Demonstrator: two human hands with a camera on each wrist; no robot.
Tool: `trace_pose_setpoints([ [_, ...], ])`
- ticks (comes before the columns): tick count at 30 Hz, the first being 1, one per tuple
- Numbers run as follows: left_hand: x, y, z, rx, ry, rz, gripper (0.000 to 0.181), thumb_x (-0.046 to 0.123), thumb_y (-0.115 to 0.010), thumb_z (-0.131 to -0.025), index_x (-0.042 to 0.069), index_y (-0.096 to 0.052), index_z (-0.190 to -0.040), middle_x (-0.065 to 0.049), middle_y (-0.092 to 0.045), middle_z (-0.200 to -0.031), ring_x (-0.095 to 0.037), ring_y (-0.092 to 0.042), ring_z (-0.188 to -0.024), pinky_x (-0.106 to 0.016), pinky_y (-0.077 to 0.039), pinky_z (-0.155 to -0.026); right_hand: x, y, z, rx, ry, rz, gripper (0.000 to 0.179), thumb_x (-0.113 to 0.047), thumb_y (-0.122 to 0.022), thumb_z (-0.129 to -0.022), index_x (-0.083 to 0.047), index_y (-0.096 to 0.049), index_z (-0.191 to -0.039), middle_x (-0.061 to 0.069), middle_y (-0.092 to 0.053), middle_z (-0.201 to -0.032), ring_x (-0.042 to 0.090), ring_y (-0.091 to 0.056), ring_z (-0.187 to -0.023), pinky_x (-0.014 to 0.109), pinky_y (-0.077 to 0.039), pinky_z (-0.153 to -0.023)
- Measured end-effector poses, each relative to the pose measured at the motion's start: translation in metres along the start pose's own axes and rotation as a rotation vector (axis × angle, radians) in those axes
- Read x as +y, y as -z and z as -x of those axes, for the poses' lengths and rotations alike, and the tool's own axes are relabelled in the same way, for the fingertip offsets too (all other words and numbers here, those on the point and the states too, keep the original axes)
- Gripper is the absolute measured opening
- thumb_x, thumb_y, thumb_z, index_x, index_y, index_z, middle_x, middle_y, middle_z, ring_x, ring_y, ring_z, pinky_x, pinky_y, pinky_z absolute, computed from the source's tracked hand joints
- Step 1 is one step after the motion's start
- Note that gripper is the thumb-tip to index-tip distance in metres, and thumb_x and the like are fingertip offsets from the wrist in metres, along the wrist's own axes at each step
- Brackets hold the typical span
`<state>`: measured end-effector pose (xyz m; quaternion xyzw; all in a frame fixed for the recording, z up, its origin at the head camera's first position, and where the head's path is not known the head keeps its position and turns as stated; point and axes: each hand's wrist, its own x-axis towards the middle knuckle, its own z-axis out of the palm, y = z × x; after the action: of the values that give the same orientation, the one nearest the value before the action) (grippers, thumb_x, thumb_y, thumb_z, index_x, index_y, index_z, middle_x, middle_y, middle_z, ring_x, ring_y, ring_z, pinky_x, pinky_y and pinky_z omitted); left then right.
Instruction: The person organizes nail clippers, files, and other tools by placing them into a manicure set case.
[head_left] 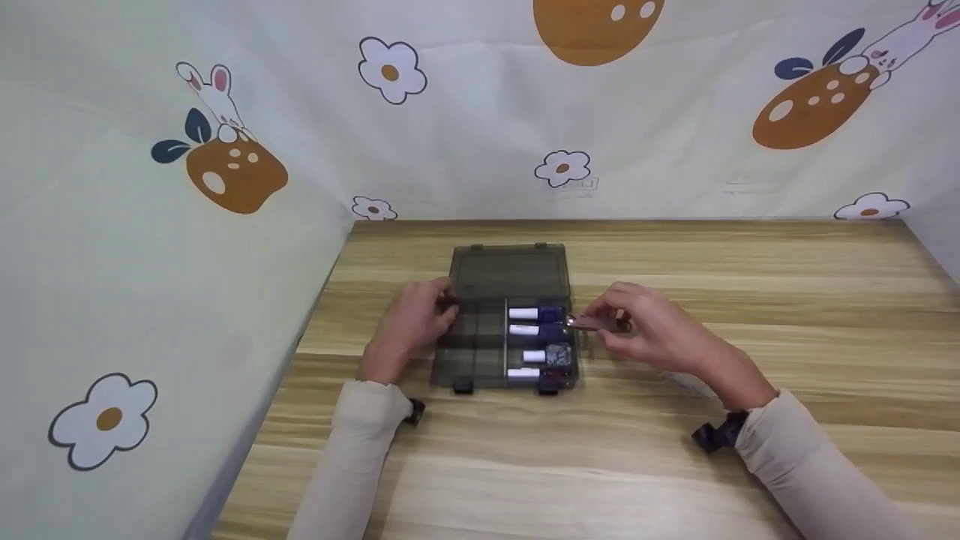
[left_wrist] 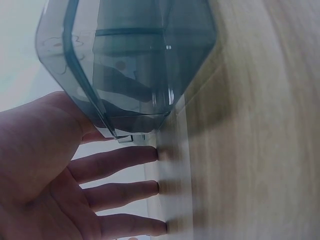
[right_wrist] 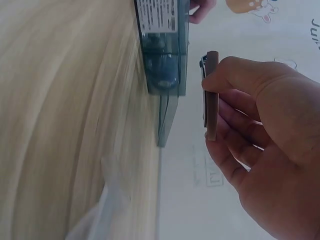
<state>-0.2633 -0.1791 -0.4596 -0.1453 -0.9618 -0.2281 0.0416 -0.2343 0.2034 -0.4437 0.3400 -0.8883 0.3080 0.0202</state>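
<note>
- Tabletop (head_left: 510, 457) of streaked pale woodgrain spans the lower frame; printed sheeting (head_left: 480, 135) with flowers, rabbits and orange fruit covers the top and left.
- I see the dark box (head_left: 469, 345) lying open at centre, white-capped bottles (head_left: 556, 354) in its right side.
- My left hand (head_left: 412, 319), fingers mostly straight, touches its left edge.
- My right hand (head_left: 652, 330) pinches a slim brown-and-metal tool (head_left: 591, 322) right of centre.

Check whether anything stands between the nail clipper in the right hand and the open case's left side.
Sideways, yes: the bottles in the right of the case, then the pale divider. From above, nothing visible blocks the nail clipper; the lid is open.
</note>
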Motion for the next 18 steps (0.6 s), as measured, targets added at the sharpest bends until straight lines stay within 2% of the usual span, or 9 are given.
trace_pose_setpoints([
  [7,0.0,0.0,0.002,0.001,-0.005,0.006,0.008,0.01,-0.072,-0.101,0.008,-0.073,-0.108,-0.011,-0.079,-0.106,-0.024,-0.071,-0.093,-0.047,-0.06,-0.085,-0.015,-0.01,-0.015,-0.003,0.029,0.019,0.028,-0.005,-0.08,-0.09,-0.013,-0.077,-0.117,0.0,-0.074,-0.108,0.013,-0.068,-0.097,0.035,-0.061,-0.084],
  [14,0.0,0.0,0.002,0.003,0.0,0.007,0.009,0.012,-0.074,-0.101,0.008,-0.073,-0.109,-0.01,-0.078,-0.106,-0.023,-0.07,-0.092,-0.046,-0.059,-0.084,-0.023,-0.022,-0.032,-0.014,0.035,0.022,0.028,-0.008,-0.078,-0.094,-0.01,-0.077,-0.122,0.004,-0.074,-0.109,0.017,-0.067,-0.095,0.036,-0.06,-0.081],
  [18,0.001,0.0,0.001,-0.004,0.009,0.012,0.01,0.013,-0.074,-0.101,0.008,-0.073,-0.11,-0.01,-0.078,-0.106,-0.023,-0.07,-0.092,-0.046,-0.059,-0.084,-0.028,-0.029,-0.041,-0.02,0.034,0.017,0.026,-0.01,-0.077,-0.096,-0.01,-0.077,-0.123,0.004,-0.074,-0.112,0.017,-0.066,-0.096,0.036,-0.058,-0.084],
])
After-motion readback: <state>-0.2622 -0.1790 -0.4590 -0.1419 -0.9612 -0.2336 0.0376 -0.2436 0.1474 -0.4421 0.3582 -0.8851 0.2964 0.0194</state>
